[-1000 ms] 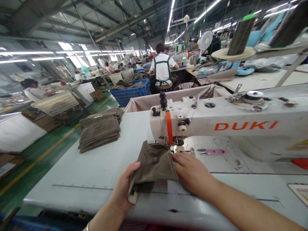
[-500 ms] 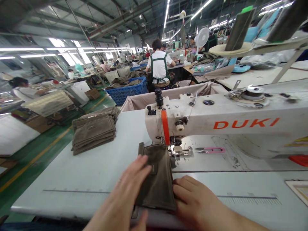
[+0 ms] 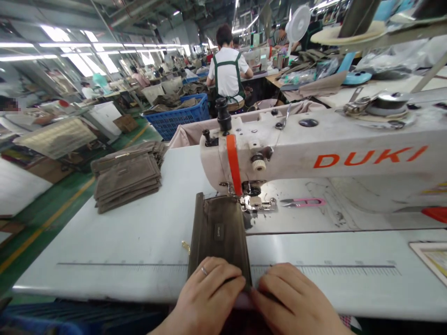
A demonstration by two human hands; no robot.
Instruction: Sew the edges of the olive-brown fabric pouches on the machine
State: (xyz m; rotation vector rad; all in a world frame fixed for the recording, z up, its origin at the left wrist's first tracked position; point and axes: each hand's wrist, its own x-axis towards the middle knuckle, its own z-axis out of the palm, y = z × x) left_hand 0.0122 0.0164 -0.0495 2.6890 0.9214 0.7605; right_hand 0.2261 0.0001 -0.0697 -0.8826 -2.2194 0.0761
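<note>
A dark olive fabric pouch piece (image 3: 223,218) with a small label lies flat on the sewing table, its far right edge at the presser foot (image 3: 257,203) of the white sewing machine (image 3: 279,153). A gold zipper pull (image 3: 186,247) sticks out on its left side. My left hand (image 3: 213,293), wearing a ring, is closed on the near edge of the piece. Beside it, my right hand (image 3: 293,293) pinches the near right corner. The fingertips of both hands almost meet there.
A stack of similar olive pieces (image 3: 127,177) sits on the table to the left. Pink-handled thread snips (image 3: 303,202) lie under the machine arm. Behind the machine stand a blue crate (image 3: 178,118) and a seated person in a white shirt (image 3: 226,70). A printed ruler (image 3: 122,264) runs along the table's front.
My left hand has moved from lying over the middle of the piece to its near edge and closed there. The left flap and zipper pull now show. The view has shifted slightly.
</note>
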